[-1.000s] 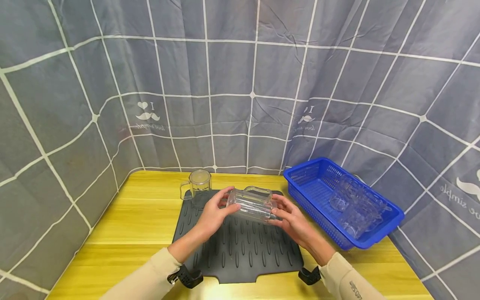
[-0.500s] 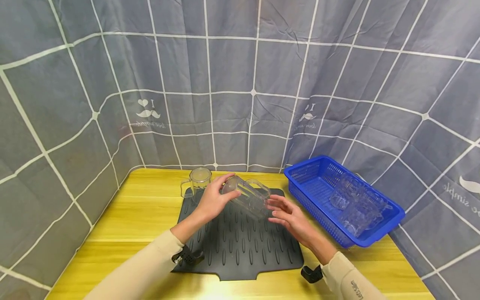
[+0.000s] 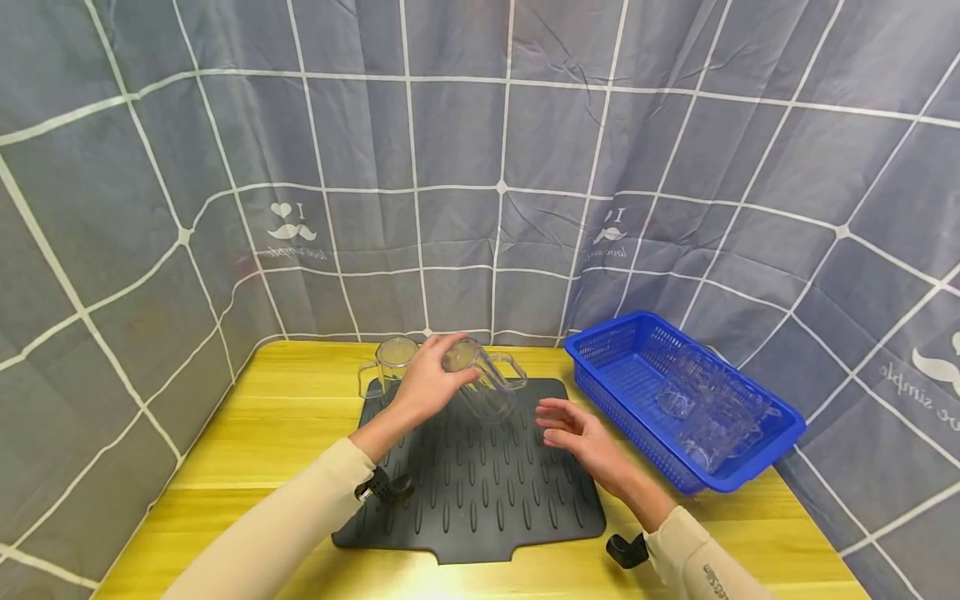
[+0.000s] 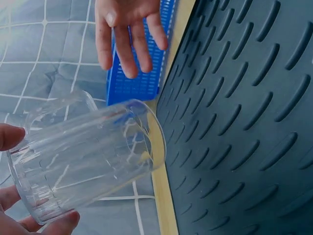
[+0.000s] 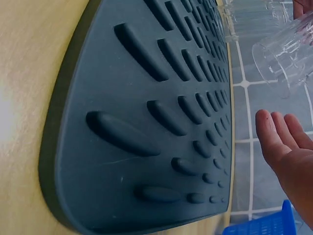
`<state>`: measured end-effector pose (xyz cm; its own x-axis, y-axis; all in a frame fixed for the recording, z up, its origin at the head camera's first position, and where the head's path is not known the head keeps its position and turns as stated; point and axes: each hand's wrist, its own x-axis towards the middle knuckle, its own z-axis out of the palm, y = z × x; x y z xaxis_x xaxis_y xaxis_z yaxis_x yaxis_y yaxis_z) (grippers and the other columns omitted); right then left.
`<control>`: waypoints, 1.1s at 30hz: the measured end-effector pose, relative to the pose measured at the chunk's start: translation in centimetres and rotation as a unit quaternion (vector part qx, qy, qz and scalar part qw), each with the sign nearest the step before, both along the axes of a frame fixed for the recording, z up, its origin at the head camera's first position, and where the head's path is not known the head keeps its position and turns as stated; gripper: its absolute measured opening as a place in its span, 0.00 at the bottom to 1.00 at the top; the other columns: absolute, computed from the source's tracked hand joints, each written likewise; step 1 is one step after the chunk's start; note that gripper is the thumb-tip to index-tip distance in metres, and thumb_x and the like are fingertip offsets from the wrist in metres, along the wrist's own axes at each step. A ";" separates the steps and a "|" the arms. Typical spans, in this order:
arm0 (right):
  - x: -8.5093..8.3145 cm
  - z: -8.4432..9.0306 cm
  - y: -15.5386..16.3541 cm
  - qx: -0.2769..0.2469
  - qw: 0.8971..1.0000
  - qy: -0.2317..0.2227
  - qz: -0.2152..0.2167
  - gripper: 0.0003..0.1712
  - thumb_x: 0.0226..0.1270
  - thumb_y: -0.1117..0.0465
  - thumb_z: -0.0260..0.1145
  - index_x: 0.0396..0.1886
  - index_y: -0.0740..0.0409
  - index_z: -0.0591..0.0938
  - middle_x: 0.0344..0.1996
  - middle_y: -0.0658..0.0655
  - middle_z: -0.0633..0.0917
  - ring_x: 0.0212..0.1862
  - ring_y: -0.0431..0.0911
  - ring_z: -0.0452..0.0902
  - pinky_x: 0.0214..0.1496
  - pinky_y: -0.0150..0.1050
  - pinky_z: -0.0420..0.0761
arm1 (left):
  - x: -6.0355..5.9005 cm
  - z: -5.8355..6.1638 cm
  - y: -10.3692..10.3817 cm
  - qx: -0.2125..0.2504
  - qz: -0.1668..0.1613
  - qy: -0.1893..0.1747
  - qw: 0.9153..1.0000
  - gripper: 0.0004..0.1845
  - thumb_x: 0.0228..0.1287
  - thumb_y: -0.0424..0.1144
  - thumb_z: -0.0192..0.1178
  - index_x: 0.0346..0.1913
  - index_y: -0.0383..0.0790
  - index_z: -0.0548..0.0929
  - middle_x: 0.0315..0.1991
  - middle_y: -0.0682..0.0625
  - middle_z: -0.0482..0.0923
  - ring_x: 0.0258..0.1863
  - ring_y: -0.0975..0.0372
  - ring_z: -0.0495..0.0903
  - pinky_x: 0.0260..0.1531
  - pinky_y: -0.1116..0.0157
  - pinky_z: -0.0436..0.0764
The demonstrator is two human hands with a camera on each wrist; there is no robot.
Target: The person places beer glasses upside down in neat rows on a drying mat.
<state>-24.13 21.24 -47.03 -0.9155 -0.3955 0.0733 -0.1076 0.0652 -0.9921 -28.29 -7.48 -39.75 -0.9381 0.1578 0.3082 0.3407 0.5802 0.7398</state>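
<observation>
My left hand (image 3: pixel 427 385) grips the base of a clear ribbed glass mug (image 3: pixel 486 383), tilted with its open mouth pointing down toward the dark ribbed mat (image 3: pixel 480 492). In the left wrist view the mug (image 4: pixel 83 161) hangs above the mat (image 4: pixel 244 122), with my fingertips (image 4: pixel 10 137) around its bottom. My right hand (image 3: pixel 573 433) hovers open just right of the mug, fingers spread, holding nothing; it shows as (image 5: pixel 286 147) in the right wrist view, below the mug (image 5: pixel 286 56). A second clear mug (image 3: pixel 390 362) stands on the mat's far left corner.
A blue plastic basket (image 3: pixel 637 367) with several clear glass mugs (image 3: pixel 712 412) sits at the table's right side. The mat lies on a yellow wooden table (image 3: pixel 285 425). A grey checked curtain (image 3: pixel 480 167) encloses the back and both sides.
My right hand let go of the mug and drew back to the right. My left hand carried the mug toward the mat's far side and tipped its mouth downward.
</observation>
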 end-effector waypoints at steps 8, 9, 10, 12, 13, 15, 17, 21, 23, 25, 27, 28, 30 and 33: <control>0.1 -0.4 0.4 0.026 1.000 0.012 -0.003 0.32 0.73 0.61 0.65 0.72 0.62 0.68 0.69 0.70 0.71 0.71 0.71 0.62 0.59 0.33 0.79 | -0.9 0.4 0.5 -0.030 0.015 0.005 0.999 0.37 0.57 0.49 0.69 0.71 0.52 0.73 0.59 0.47 0.74 0.56 0.50 0.75 0.52 0.49 0.77; 0.1 -0.4 0.4 0.029 0.999 0.014 -0.005 0.32 0.73 0.61 0.65 0.72 0.62 0.68 0.69 0.70 0.71 0.71 0.71 0.62 0.59 0.33 0.79 | -1.0 0.4 0.6 -0.034 0.016 0.007 0.999 0.37 0.57 0.49 0.70 0.72 0.52 0.73 0.59 0.47 0.74 0.59 0.49 0.74 0.54 0.48 0.77; 0.1 -0.4 0.5 0.033 0.999 0.015 -0.009 0.31 0.73 0.62 0.65 0.72 0.62 0.68 0.69 0.70 0.71 0.71 0.71 0.63 0.59 0.32 0.79 | -1.1 0.4 0.6 -0.038 0.017 0.009 0.999 0.37 0.57 0.50 0.70 0.72 0.51 0.73 0.60 0.47 0.74 0.61 0.49 0.73 0.56 0.47 0.76; 0.0 -0.4 0.6 0.048 0.998 0.026 -0.015 0.31 0.72 0.62 0.65 0.72 0.62 0.69 0.68 0.69 0.72 0.71 0.69 0.65 0.59 0.31 0.79 | -1.4 0.4 0.7 -0.042 0.019 0.009 0.999 0.38 0.56 0.49 0.70 0.71 0.51 0.73 0.61 0.46 0.73 0.64 0.48 0.72 0.58 0.46 0.75; 0.1 -0.4 0.6 0.056 0.998 0.031 -0.019 0.31 0.72 0.62 0.65 0.71 0.62 0.70 0.68 0.69 0.73 0.70 0.68 0.66 0.59 0.31 0.78 | -1.5 0.4 0.7 -0.044 0.019 0.008 0.999 0.38 0.57 0.50 0.70 0.71 0.51 0.73 0.61 0.46 0.73 0.64 0.47 0.71 0.59 0.46 0.75; 0.0 -0.4 0.7 0.076 0.996 0.045 -0.025 0.30 0.72 0.61 0.66 0.71 0.62 0.71 0.67 0.67 0.74 0.70 0.66 0.67 0.59 0.29 0.77 | -1.8 0.4 0.8 -0.047 0.020 0.005 0.999 0.37 0.57 0.49 0.71 0.71 0.50 0.74 0.61 0.46 0.73 0.65 0.47 0.71 0.59 0.46 0.75; 0.0 -0.4 0.9 0.096 0.993 0.065 -0.028 0.30 0.71 0.61 0.66 0.70 0.63 0.71 0.66 0.68 0.75 0.69 0.65 0.69 0.59 0.29 0.76 | -2.1 0.4 0.9 -0.051 0.019 0.001 0.999 0.37 0.56 0.49 0.71 0.70 0.48 0.75 0.61 0.45 0.73 0.65 0.47 0.71 0.60 0.46 0.75; 0.1 -0.5 1.1 0.119 0.988 0.093 -0.030 0.27 0.72 0.62 0.66 0.68 0.62 0.73 0.64 0.68 0.77 0.68 0.66 0.70 0.61 0.32 0.77 | -2.4 0.3 1.2 -0.058 0.020 -0.014 0.998 0.36 0.56 0.49 0.71 0.69 0.46 0.75 0.63 0.45 0.72 0.66 0.46 0.70 0.61 0.45 0.74; 0.1 -0.5 1.3 0.128 0.986 0.101 -0.033 0.27 0.72 0.62 0.65 0.68 0.62 0.74 0.64 0.69 0.77 0.67 0.65 0.71 0.61 0.34 0.77 | -2.6 0.3 1.4 -0.062 0.022 -0.020 0.998 0.36 0.57 0.49 0.71 0.69 0.46 0.75 0.63 0.44 0.72 0.66 0.46 0.69 0.61 0.45 0.73; 0.2 -0.4 1.3 0.133 0.985 0.100 -0.035 0.26 0.72 0.62 0.66 0.68 0.60 0.74 0.65 0.68 0.77 0.66 0.64 0.72 0.61 0.34 0.77 | -2.9 0.2 1.5 -0.067 0.026 -0.023 0.997 0.36 0.57 0.49 0.71 0.69 0.46 0.75 0.63 0.44 0.72 0.67 0.45 0.69 0.62 0.45 0.72; 0.2 -0.3 1.4 0.137 0.985 0.097 -0.035 0.26 0.72 0.61 0.66 0.68 0.59 0.75 0.65 0.67 0.77 0.66 0.63 0.73 0.61 0.34 0.77 | -3.0 0.1 1.6 -0.070 0.029 -0.026 0.997 0.35 0.58 0.48 0.71 0.69 0.46 0.75 0.63 0.44 0.71 0.67 0.44 0.68 0.63 0.45 0.71; 0.2 -0.3 1.4 0.140 0.985 0.097 -0.035 0.26 0.72 0.61 0.66 0.68 0.58 0.74 0.65 0.66 0.77 0.67 0.62 0.73 0.61 0.34 0.76 | -3.1 0.1 1.7 -0.072 0.030 -0.026 0.997 0.35 0.58 0.48 0.71 0.70 0.46 0.75 0.63 0.43 0.71 0.67 0.44 0.68 0.63 0.45 0.71; 0.2 -0.3 1.5 0.142 0.985 0.094 -0.036 0.26 0.72 0.60 0.66 0.68 0.57 0.75 0.65 0.65 0.77 0.67 0.62 0.72 0.62 0.34 0.76 | -3.3 -0.1 1.8 -0.073 0.032 -0.028 0.996 0.35 0.59 0.47 0.70 0.70 0.46 0.75 0.63 0.43 0.71 0.67 0.44 0.67 0.63 0.44 0.71; 0.2 -0.3 1.6 0.148 0.984 0.096 -0.036 0.26 0.73 0.60 0.65 0.68 0.56 0.74 0.65 0.63 0.77 0.67 0.62 0.72 0.64 0.40 0.76 | -3.5 -0.4 1.8 -0.072 0.035 -0.031 0.996 0.34 0.59 0.45 0.69 0.70 0.45 0.74 0.64 0.42 0.69 0.67 0.44 0.66 0.62 0.44 0.71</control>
